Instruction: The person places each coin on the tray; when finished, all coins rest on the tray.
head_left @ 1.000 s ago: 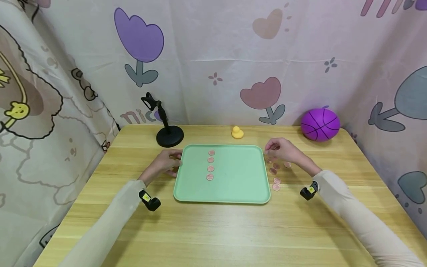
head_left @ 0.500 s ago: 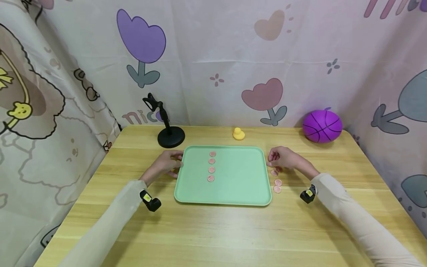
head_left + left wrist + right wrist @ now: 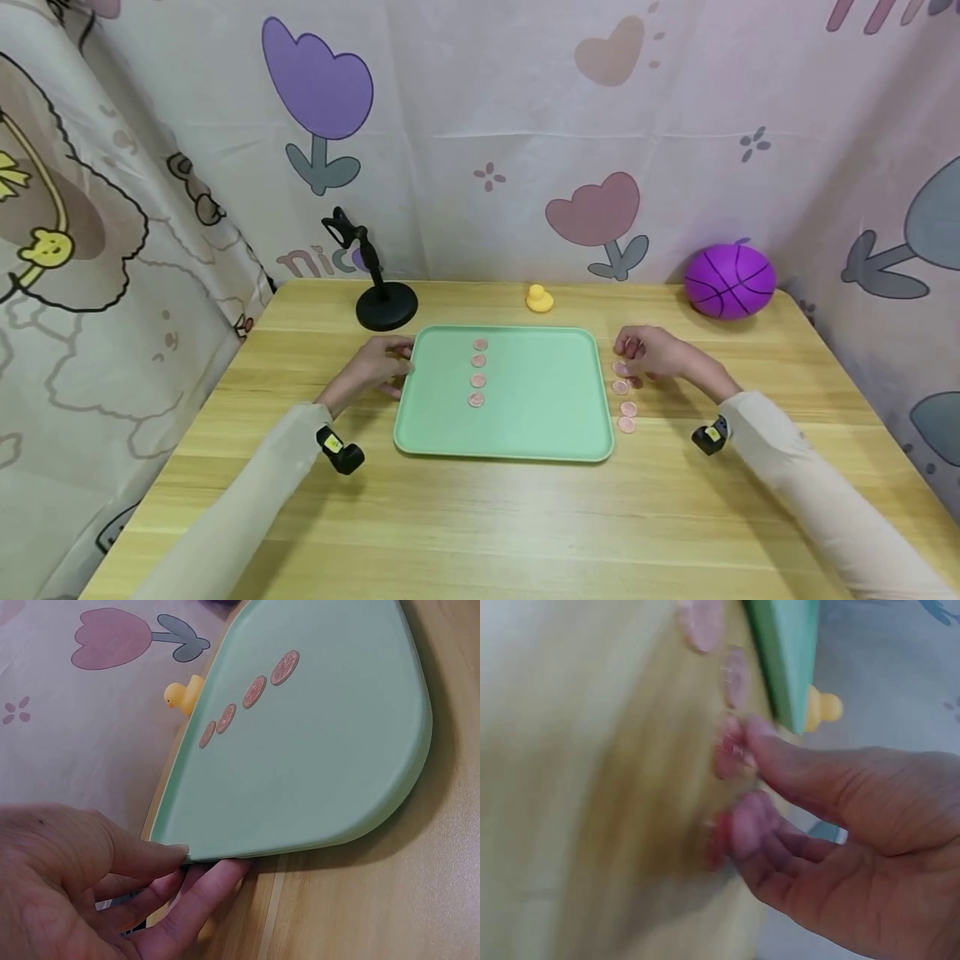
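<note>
Four coins (image 3: 477, 372) lie in a column on the green tray (image 3: 540, 417); four more (image 3: 626, 398) lie on the tabletop (image 3: 487, 517) just right of it. Left hand (image 3: 372, 368): fingers (image 3: 202, 889) curl under the tray's left edge, thumb on top, seen clearly only at the left wrist. Right hand (image 3: 660, 354): fingers curled over the far coins; the blurred wrist view leaves any pinch uncertain.

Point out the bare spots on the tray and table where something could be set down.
Tray: bare right of the coin column and along the near rim. Table: bare in front of the tray, between the sleeves. Crowded: right of the tray, where loose coins and the right hand sit.
</note>
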Demonstrator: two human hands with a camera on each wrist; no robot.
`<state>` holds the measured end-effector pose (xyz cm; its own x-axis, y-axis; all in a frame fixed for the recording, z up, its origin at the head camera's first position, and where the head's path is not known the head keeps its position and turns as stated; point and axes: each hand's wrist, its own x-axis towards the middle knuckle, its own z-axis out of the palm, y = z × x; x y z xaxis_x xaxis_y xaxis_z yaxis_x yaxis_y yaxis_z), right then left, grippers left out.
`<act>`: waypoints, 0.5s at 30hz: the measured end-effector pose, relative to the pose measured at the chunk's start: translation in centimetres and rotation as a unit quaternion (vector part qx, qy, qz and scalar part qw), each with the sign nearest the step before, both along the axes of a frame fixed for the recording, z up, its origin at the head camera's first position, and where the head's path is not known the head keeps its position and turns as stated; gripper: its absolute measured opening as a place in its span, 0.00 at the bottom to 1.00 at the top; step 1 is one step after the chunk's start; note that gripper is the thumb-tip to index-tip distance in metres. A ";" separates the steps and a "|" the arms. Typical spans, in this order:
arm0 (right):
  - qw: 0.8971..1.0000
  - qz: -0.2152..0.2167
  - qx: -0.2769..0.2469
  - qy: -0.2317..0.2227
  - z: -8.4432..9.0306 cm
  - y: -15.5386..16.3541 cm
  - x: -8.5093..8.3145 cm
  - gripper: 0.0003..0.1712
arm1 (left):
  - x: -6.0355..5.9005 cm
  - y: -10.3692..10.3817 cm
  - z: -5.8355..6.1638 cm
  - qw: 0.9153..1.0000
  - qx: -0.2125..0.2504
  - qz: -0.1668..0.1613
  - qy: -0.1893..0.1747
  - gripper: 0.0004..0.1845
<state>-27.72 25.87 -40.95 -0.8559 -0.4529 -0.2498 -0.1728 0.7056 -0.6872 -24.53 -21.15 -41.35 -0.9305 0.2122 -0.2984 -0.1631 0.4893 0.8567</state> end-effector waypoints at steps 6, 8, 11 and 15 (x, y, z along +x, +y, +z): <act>0.999 0.009 -0.023 0.043 -0.8 -0.6 0.3 0.05 | -0.1 -0.1 0.0 1.000 -0.003 0.000 0.000 0.31; 0.998 0.012 -0.014 0.062 -0.8 -0.8 0.2 0.05 | -0.1 -0.1 -0.1 1.000 -0.005 0.001 0.000 0.30; 0.993 0.006 0.010 0.116 -0.8 -1.1 0.0 0.07 | -0.1 -0.1 -0.2 1.000 -0.007 0.002 0.000 0.30; 0.982 -0.014 0.008 0.186 -0.5 -2.2 0.3 0.08 | -0.1 0.0 -0.2 1.000 -0.005 0.003 0.002 0.30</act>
<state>-27.46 23.68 -41.42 -0.9011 -0.4269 0.0762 -0.3908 0.7234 -0.5691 -24.65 -21.17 -41.54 -0.9332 0.2030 -0.2965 -0.1624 0.4977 0.8520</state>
